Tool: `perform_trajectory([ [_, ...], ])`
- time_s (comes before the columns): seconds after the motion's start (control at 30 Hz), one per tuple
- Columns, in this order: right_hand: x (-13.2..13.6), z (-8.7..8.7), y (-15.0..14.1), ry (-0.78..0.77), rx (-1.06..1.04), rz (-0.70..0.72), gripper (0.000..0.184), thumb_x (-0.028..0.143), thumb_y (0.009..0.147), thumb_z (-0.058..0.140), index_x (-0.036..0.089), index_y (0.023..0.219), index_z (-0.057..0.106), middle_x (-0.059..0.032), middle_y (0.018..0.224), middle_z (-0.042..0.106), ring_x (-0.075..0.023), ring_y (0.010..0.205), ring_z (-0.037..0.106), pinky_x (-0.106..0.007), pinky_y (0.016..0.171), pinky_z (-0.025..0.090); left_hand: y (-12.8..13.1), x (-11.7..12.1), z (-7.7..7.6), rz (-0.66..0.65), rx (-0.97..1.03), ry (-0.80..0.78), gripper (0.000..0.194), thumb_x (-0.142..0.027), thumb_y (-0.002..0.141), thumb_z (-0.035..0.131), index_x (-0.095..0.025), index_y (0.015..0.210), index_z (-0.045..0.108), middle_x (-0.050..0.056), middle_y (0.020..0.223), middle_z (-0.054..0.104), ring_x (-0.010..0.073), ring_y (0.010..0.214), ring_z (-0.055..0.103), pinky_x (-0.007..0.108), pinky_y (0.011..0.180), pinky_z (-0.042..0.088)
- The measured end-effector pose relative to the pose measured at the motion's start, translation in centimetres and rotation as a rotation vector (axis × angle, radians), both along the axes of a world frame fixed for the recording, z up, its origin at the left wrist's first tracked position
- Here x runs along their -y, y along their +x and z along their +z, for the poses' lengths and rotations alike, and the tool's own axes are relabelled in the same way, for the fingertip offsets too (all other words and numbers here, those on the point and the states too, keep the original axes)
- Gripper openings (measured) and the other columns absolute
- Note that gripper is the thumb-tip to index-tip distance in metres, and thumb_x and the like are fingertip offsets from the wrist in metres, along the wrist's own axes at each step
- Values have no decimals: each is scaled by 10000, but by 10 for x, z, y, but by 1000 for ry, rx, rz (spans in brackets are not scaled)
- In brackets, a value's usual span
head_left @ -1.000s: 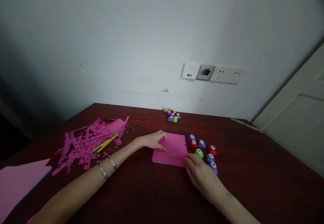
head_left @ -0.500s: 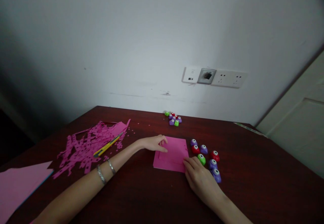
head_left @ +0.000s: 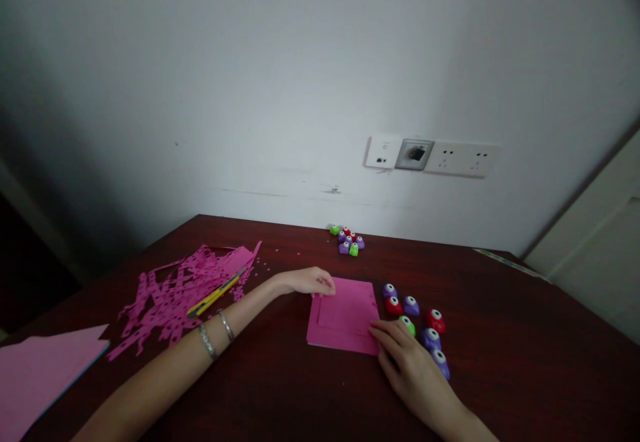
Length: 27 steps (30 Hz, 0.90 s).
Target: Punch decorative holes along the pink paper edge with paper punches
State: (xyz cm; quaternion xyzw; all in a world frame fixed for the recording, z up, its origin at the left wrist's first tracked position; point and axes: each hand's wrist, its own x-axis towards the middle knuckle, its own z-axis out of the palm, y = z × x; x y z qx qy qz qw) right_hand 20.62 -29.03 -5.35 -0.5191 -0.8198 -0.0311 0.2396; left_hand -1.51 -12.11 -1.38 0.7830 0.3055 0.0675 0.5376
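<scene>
A square of pink paper [head_left: 347,309] lies on the dark red-brown table, with a smaller pink piece showing on top of it. At its upper left corner is my left hand [head_left: 307,282], the thumb and fingers pinched together on pink paper. My right hand [head_left: 413,365] is on the lower right edge, its fingers close together and holding that edge against the table. Just beyond the right hand stand several small craft punches, among them a green punch [head_left: 407,325], a red punch [head_left: 393,306] and a purple punch [head_left: 432,340].
Pink punched paper scraps [head_left: 185,292] are heaped at the left, with a yellow utility knife [head_left: 215,297] on them. Pink sheets [head_left: 45,375] lie at the near left. More punches [head_left: 349,241] stand by the wall, below a row of sockets [head_left: 430,157].
My left hand's thumb and fingers have closed into a pinch at the paper's upper left corner. My right hand stays at the lower right edge. The view has shifted slightly.
</scene>
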Motion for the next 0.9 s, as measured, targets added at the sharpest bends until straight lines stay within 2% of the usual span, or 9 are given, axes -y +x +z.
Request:
perform_trajectory([
  [0.1,0,-2,1,-24,9,-31,320,134,841,412,171,1118,568,-106,1136,570,-212,1057,538,-380,915,472,3,-12,-3,59,-1,27,198,-301,729,566,-141,824,635,5,655,581,94,539,504,217,513,383],
  [0.17,-1,-4,1,-24,20,-49,347,155,840,419,162,1166,537,-112,1183,550,-217,1094,519,-386,936,458,8,-24,-7,178,14,180,164,-253,721,546,-131,781,638,9,631,586,103,541,516,220,518,391],
  [0.27,-3,-7,1,2,43,-80,410,184,835,429,145,1241,477,-117,1256,513,-229,1155,478,-409,964,432,21,-47,-14,375,2,511,142,-203,691,559,-119,767,645,36,702,624,138,648,561,236,601,419],
  [0.33,-5,-9,2,24,64,-109,424,205,837,432,137,1254,469,-120,1283,497,-244,1179,458,-432,966,425,31,-62,-18,418,-20,592,189,-232,684,588,-112,818,648,54,757,633,162,694,566,254,635,419],
  [0.47,-10,-12,7,57,72,-164,421,245,834,451,152,1243,493,-123,1290,498,-263,1184,457,-438,938,445,50,-88,-23,436,-34,632,280,-305,654,651,-123,867,647,56,806,629,183,734,561,270,677,409],
  [0.57,-12,-13,10,73,73,-186,406,254,835,456,161,1226,513,-130,1277,508,-263,1184,459,-427,927,454,59,-98,-27,427,-36,634,297,-328,631,679,-120,843,654,56,783,624,183,711,554,267,655,400],
  [0.9,-12,-16,9,99,59,-201,367,253,833,458,160,1175,555,-126,1259,526,-265,1171,473,-426,904,471,65,-100,-27,409,-2,585,223,-353,589,698,-148,673,673,17,625,606,166,664,537,245,606,369],
])
